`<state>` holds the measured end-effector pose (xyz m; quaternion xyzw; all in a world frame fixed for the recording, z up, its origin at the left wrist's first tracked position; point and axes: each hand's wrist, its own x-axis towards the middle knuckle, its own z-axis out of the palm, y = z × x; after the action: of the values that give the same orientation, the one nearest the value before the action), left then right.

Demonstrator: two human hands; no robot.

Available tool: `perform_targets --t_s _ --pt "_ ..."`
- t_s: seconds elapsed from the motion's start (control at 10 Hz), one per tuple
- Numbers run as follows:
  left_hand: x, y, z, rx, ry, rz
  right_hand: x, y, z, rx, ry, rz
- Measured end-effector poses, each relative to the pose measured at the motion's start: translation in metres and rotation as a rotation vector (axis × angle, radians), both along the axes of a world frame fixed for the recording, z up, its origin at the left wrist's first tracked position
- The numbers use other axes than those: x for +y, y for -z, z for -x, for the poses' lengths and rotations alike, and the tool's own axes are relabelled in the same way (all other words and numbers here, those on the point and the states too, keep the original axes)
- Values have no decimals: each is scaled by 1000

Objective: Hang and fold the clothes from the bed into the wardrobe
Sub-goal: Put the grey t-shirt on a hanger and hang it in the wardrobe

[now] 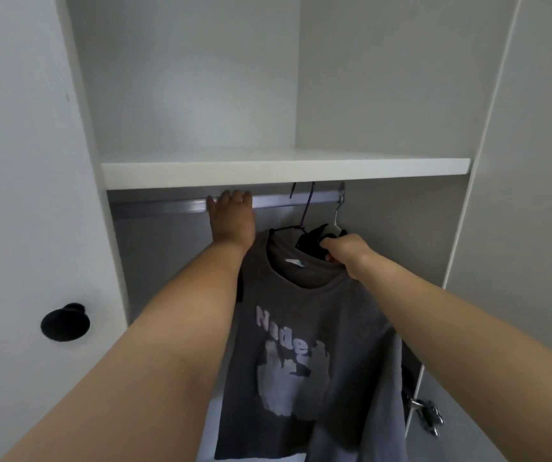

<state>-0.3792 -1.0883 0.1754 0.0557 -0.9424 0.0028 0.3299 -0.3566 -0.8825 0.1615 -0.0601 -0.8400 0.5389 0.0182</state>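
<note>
Arms stretch into a white wardrobe [384, 95], where a grey T-shirt [344, 315] with a pale print on its chest hangs from a purple hanger [308, 208]. The hanger's hook sits over the metal rail [168, 206] just under the shelf [284, 168], towards the rail's right end. The left hand [231, 221] is raised to the rail left of the hanger, its fingers laid against the bar; whether they curl round it cannot be told from this angle. The right hand [346, 253] grips the T-shirt at the right end of its collar, fingers curled tight, with black cloth [311, 243] bunched at its fingertips. That black cloth appears to hang behind the shirt on a white hanger [334, 223], next to the purple one and close to the rail's bracket [342, 195]. A dark hook [293, 191] shows on the rail just left of the purple one. The shirt's hem falls low into the hanging compartment, and a fold [368, 428] of grey fabric drops at lower right, beside the right forearm. The door [18, 195] on the left carries a round black knob [65, 323]; a metal hinge [426, 415] shows at lower right.
</note>
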Motion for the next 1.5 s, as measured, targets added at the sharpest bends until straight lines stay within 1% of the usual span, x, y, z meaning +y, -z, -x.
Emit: perform_targets --t_s 0.1,0.2,0.3,0.4,0.5,0.6,0.7,0.8,0.9,1.0,1.1,1.3,1.4,1.5 --pt "-5 -3 10 26 -7 -8 -9 -3 9 -2 2 -17" --pt "-9 -6 20 54 1 -44 -11 -4 17 -36 13 15" --pt "-8 -3 24 84 -32 -40 -8 4 23 -47 53 92" --pt "-9 2 29 134 -24 -22 -7 10 26 -6 88 118" --pt "-10 3 30 143 -31 -5 -9 6 33 7 80 161" --pt "-7 3 31 125 -42 -2 -12 -1 36 22 50 154" --pt "-7 5 33 141 -34 4 -18 -8 35 46 23 113" --pt "-7 5 33 144 -36 4 -23 -11 33 4 -12 -21" --pt "-8 5 35 149 -33 12 -22 -6 39 1 -86 -176" --pt "-9 5 36 144 -35 15 -24 4 33 -116 -122 -313" --pt "-8 5 35 149 -37 26 -24 17 31 -62 -123 -223" --pt "-8 6 35 143 -47 38 -20 32 41 6 17 -232" --pt "-9 6 36 145 -47 35 -13 35 44 -5 -31 -295" --pt "-11 5 36 143 -48 31 -11 34 43 -16 -135 -373"
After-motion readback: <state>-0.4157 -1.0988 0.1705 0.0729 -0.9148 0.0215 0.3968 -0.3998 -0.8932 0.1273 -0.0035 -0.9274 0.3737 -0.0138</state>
